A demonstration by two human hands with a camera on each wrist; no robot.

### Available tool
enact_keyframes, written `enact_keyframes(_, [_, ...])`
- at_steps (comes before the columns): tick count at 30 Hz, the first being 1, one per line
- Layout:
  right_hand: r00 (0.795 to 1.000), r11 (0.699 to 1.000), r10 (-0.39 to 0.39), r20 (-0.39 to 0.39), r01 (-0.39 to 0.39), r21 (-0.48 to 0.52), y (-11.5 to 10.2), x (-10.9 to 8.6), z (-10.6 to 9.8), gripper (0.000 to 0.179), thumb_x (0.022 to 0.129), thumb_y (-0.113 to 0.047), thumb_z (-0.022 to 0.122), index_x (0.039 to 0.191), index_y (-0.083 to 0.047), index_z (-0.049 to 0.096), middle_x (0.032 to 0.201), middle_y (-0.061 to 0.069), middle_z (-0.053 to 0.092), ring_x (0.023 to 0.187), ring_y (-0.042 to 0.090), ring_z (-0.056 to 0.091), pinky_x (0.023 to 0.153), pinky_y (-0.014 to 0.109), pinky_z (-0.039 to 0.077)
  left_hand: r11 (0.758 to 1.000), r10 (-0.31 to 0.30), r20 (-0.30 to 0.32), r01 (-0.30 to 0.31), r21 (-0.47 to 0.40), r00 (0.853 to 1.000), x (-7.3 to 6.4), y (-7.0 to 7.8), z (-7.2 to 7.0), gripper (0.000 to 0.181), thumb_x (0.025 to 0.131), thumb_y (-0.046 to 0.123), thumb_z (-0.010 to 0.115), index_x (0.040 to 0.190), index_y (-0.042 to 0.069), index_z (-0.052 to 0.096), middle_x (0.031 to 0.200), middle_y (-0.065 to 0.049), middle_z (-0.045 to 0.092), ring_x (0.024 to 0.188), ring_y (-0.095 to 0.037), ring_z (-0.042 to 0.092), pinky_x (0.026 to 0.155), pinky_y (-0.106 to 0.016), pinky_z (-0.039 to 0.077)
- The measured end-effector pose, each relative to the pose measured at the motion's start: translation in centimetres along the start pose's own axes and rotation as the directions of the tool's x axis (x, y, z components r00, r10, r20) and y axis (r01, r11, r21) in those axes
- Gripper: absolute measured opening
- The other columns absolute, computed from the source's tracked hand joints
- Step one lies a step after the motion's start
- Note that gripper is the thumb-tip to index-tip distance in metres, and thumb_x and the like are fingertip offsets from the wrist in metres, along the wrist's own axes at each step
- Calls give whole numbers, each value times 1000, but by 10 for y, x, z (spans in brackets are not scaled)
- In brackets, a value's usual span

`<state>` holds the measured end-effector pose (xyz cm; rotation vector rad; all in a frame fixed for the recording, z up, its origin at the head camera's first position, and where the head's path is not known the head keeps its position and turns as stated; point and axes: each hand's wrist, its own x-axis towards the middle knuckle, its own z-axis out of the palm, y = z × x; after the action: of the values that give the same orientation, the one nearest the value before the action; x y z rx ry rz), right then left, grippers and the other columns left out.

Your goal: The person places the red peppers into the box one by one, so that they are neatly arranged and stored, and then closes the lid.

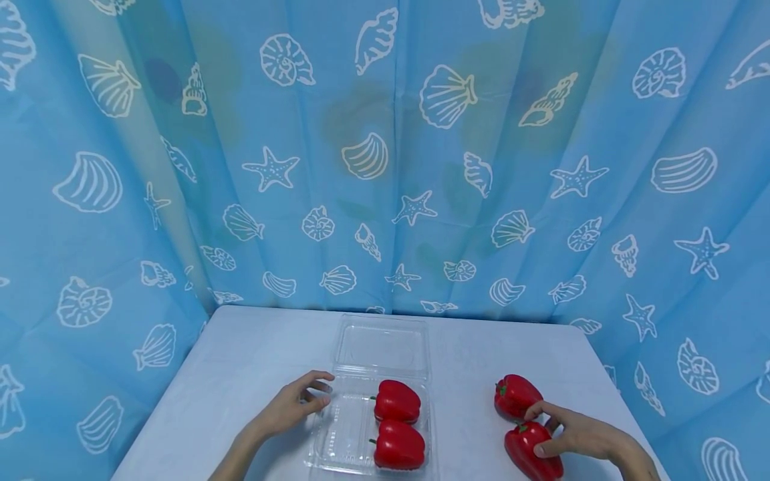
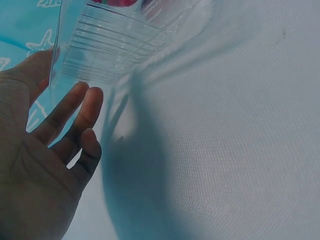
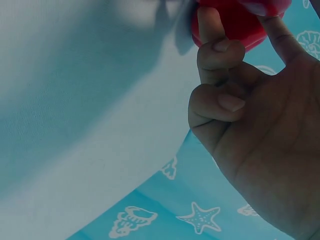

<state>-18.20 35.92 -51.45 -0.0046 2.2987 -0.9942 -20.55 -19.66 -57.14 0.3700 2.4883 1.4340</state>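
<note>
A clear plastic clamshell box [image 1: 345,427] lies with its lid folded back on the table. Two red bell peppers, a farther one [image 1: 397,401] and a nearer one [image 1: 400,445], sit in its right half. My left hand [image 1: 295,404] is at the box's left edge, fingers loosely bent and holding nothing; in the left wrist view its fingertips are close to the clear wall. On the right, my right hand [image 1: 574,434] holds another red bell pepper [image 1: 529,454] between thumb and fingers. Just behind that one lies one more bell pepper [image 1: 516,394].
A white tabletop [image 1: 463,374] carries everything. The box's lid [image 1: 381,344] spreads toward the table's back edge. A blue curtain [image 1: 385,254] with white shell and starfish prints hangs behind and at both sides.
</note>
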Motion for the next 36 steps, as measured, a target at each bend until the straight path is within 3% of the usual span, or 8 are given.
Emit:
enact_keyframes(5, [999,999,-45,30,45,13,2,-1,-2,70,76,-18,87,132,-6,48,115,12,57,108,31,52,80,46,59,1000,9,-2,-9,10,1000,0,1,0,43,97,30,67,137,17,56,124,-11,66,94,-19,66,78,-41,54])
enact_keyframes(36, [996,997,-76,48,74,24,4,2,3,66,78,-18,85,131,-6,47,119,13,55,110,32,51,81,47,58,999,35,7,-35,3,999,-2,1,-1,43,98,28,66,138,15,55,124,-12,66,95,-19,67,79,-40,55])
